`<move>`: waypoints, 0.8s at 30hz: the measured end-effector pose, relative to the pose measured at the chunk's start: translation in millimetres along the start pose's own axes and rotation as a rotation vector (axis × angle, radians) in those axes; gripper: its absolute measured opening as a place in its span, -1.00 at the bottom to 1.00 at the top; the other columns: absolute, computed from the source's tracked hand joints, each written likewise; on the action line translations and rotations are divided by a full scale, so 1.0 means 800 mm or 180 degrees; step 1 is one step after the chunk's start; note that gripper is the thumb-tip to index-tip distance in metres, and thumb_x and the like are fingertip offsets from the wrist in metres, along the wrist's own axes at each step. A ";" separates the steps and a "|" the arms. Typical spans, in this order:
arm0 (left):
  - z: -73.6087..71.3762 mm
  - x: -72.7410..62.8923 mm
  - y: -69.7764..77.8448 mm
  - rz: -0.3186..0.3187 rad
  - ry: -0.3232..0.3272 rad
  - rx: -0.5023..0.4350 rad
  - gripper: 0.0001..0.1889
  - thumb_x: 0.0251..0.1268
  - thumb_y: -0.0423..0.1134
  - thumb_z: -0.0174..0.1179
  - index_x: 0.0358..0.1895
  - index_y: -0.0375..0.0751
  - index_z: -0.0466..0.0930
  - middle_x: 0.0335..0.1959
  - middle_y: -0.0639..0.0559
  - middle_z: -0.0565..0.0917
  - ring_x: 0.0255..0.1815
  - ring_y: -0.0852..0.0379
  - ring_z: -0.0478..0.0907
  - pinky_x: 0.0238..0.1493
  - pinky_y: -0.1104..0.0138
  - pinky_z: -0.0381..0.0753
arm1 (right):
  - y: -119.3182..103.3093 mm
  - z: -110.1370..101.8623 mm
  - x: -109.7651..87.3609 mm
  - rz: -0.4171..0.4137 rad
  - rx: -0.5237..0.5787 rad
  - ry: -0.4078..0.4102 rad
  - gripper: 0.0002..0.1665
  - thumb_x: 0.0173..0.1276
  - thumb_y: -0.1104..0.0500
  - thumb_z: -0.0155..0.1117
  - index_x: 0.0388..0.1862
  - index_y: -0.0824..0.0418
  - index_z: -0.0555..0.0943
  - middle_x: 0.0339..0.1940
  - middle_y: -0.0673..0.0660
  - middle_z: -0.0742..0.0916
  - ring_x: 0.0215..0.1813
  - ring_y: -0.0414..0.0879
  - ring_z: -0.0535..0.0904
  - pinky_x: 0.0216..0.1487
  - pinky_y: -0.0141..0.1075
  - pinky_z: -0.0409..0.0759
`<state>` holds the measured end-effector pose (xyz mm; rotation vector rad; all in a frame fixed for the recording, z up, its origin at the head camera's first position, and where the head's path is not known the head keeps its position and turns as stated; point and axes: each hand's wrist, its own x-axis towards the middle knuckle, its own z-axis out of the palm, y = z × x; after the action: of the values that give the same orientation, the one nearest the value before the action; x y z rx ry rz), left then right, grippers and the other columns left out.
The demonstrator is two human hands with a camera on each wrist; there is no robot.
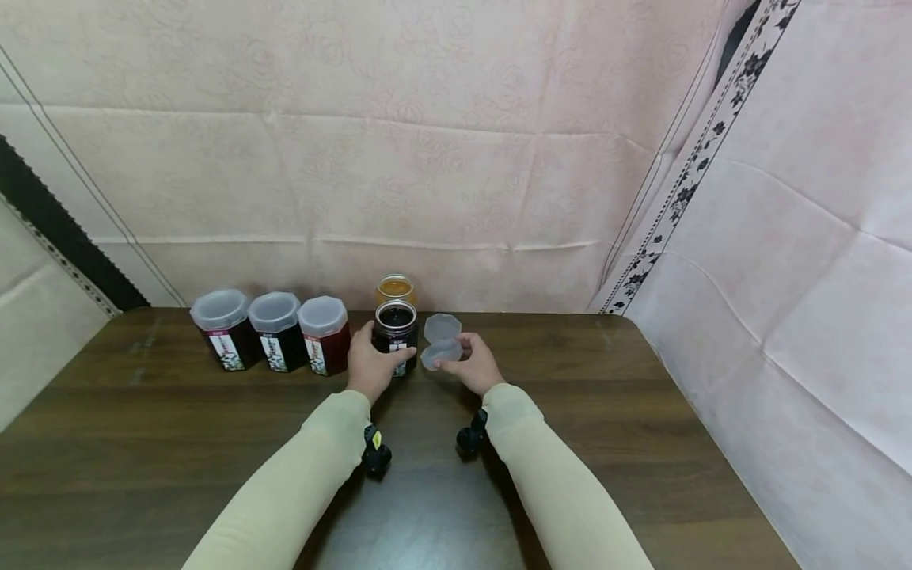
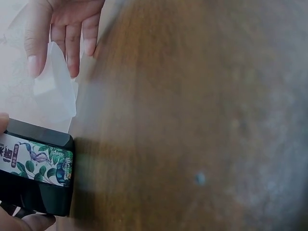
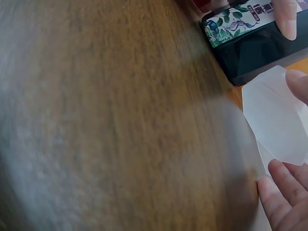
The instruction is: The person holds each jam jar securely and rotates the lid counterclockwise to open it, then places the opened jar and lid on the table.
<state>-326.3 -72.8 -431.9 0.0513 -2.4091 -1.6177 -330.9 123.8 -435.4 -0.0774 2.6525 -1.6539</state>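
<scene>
My left hand [image 1: 370,366] grips an uncovered jar [image 1: 396,318] of dark contents with a printed label, which stands upright on the table. The thumb lies across the jar's front right. To its right, my right hand [image 1: 476,364] pinches a frosted, many-sided plastic lid [image 1: 441,355] by its edge, apart from the jar. In the right wrist view the lid [image 3: 276,115] is tilted between thumb and fingers. A second frosted lid [image 1: 442,326] lies just behind it. Directly behind the dark jar is an uncovered jar [image 1: 396,288] with amber contents.
To the left, a row of three jars with frosted lids stands on the wooden table [image 1: 235,443]: a dark one [image 1: 231,348], another dark one [image 1: 279,348] and a reddish one [image 1: 331,348] beside my left hand. Pale patterned cloth [image 1: 427,182] hangs behind the table.
</scene>
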 end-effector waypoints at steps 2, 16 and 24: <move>0.000 0.000 -0.001 -0.0004 0.0000 0.0000 -0.16 0.01 -0.16 0.46 0.36 -0.34 0.25 0.23 -0.27 0.41 0.28 -0.16 0.32 0.37 -0.01 0.27 | 0.000 0.000 0.001 0.0003 -0.0002 -0.0009 -0.23 0.16 0.09 0.46 0.29 0.29 0.36 0.21 0.23 0.53 0.23 0.10 0.44 0.27 -0.03 0.42; -0.003 0.001 -0.001 -0.0016 -0.0100 0.0095 -0.14 0.04 -0.13 0.45 0.38 -0.34 0.21 0.26 -0.27 0.38 0.30 -0.14 0.30 0.38 0.00 0.25 | 0.001 -0.006 0.005 0.0046 -0.0088 -0.0091 -0.20 0.13 0.07 0.49 0.29 0.27 0.36 0.24 0.22 0.52 0.23 0.09 0.44 0.25 -0.04 0.45; -0.004 0.000 0.000 -0.0042 -0.0124 0.0102 -0.13 0.05 -0.13 0.44 0.40 -0.33 0.18 0.28 -0.27 0.35 0.32 -0.15 0.28 0.39 -0.02 0.23 | -0.002 -0.012 0.001 0.0077 -0.0182 -0.0188 -0.23 0.16 0.06 0.46 0.29 0.26 0.37 0.18 0.21 0.54 0.18 0.07 0.44 0.24 -0.05 0.45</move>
<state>-326.0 -75.6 -431.0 0.0417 -2.4690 -1.6001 -332.3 131.7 -429.6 -0.0929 2.6464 -1.5439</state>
